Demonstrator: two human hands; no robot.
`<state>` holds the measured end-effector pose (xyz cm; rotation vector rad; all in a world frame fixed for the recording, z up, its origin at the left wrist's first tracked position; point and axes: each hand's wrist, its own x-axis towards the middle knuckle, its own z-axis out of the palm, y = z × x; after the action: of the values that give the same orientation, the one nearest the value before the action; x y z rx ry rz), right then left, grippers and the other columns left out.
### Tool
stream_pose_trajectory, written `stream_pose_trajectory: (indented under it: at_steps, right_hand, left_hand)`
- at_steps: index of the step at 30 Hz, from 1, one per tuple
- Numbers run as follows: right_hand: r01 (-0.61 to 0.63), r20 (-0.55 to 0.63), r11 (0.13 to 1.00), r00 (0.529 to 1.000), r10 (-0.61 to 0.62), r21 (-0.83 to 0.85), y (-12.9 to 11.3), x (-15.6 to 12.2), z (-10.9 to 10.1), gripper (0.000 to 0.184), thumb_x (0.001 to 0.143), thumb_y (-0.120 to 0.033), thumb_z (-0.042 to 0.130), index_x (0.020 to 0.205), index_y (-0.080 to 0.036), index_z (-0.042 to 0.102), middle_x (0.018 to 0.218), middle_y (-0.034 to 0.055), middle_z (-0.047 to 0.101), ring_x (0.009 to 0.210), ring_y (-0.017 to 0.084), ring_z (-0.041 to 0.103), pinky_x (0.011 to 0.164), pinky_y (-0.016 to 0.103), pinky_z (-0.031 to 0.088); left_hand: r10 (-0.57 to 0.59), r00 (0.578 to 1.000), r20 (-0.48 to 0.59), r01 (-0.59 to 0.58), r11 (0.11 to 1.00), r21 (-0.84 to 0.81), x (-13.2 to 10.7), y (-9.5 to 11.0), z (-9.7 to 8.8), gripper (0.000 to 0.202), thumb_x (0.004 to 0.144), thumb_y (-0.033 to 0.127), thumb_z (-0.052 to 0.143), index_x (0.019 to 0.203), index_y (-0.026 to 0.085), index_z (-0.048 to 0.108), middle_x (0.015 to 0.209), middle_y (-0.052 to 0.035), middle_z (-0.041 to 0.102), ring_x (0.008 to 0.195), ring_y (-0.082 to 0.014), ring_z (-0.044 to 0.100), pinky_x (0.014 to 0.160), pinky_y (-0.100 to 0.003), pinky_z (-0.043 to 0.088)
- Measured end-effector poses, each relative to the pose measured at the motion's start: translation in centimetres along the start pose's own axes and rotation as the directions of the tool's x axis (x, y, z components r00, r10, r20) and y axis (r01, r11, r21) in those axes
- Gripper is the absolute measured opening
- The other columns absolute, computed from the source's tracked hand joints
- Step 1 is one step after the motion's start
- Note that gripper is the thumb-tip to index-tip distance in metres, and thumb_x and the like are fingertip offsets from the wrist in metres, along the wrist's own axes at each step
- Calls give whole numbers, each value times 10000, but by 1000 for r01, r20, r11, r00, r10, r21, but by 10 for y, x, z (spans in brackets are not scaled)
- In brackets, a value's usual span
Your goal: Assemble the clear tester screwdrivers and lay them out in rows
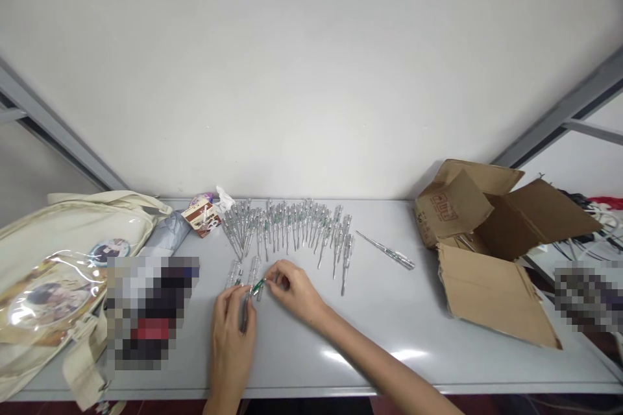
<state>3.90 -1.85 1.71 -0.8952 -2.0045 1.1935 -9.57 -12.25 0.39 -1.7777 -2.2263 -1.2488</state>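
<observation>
Right hand (294, 292) clamped on green-marked tester screwdriver (257, 285), fingers hiding part of it; left hand (231, 350) grip unclear; tester row (287, 227) far

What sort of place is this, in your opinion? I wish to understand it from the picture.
It is probably a small packing or sorting workspace: many small tester screwdrivers lie side by side on a long grey table, near an open cardboard box.
</observation>
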Motion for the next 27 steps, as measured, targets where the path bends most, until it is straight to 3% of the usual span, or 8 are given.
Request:
stream_pose_trajectory:
  at_steps: [9, 13, 17, 20, 23, 25, 27]
  right_hand:
    - [127, 37, 974, 992, -122, -186, 0, 9, 0, 123, 896, -112, 587, 959, -201, 645, 964, 48, 581, 912, 174, 588, 828, 294, 500]
    - [116, -18, 963, 992, -124, -244, -3, -5, -18, 131, 916, -122, 539, 985, -200, 620, 987, 58, 573, 919, 179, 591, 840, 304, 499]
    - [114, -96, 943, 984, -151, -314, 3, -23, -52, 138, 955, -190, 469, 1011, -207, 595, 1000, 64, 572, 925, 183, 589, 846, 307, 483]
    - [-47, -285, 922, 956, -70, -384, 13, -33, -88, 157, 972, -247, 428, 983, -204, 579, 959, 53, 581, 834, 175, 585, 808, 305, 465]
    - [-371, -517, 820, 849, 110, -435, 23, -35, -121, 162, 963, -308, 432, 961, -203, 556, 940, 47, 591, 726, 173, 570, 696, 293, 431]
    - [-535, -579, 703, 787, 213, -468, 28, -32, -135, 181, 955, -350, 443, 951, -203, 550, 937, 52, 608, 710, 183, 579, 639, 282, 389]
    - [-615, -572, 616, 762, 304, -492, 30, -27, -139, 188, 941, -367, 470, 921, -199, 551, 905, 63, 632, 732, 204, 603, 626, 277, 357]
  left_hand:
    - [-9, 999, -50, 8, 1000, -10, -1, 0, 0, 194, 952, 258, 455, 1078, 196, 589, 1049, -88, 551, 996, -234, 578, 871, -409, 493]
    - [0, 999, -46, -1, 1000, -30, -1, 0, -1, 188, 953, 235, 442, 1063, 197, 589, 1049, -88, 553, 998, -228, 582, 861, -400, 497]
    - [51, 998, -47, -52, 998, -31, 5, 4, -2, 190, 951, 227, 439, 1038, 203, 605, 1043, -84, 563, 992, -223, 590, 851, -393, 500]
    - [68, 996, -50, -70, 997, -34, 12, 17, -5, 184, 948, 221, 449, 1032, 215, 613, 1068, -82, 563, 999, -217, 593, 852, -381, 502]
    - [119, 993, 8, -118, 990, -73, 17, 43, -2, 181, 942, 192, 452, 1026, 231, 608, 1072, -69, 563, 1010, -202, 599, 843, -343, 508]
    - [180, 979, 97, -166, 976, -143, 20, 65, 5, 205, 945, 157, 421, 1021, 234, 595, 1045, -58, 565, 983, -183, 611, 830, -316, 511]
    - [258, 944, 204, -209, 950, -233, 22, 85, 17, 240, 943, 115, 383, 1019, 228, 580, 1049, -59, 565, 984, -171, 620, 829, -296, 515]
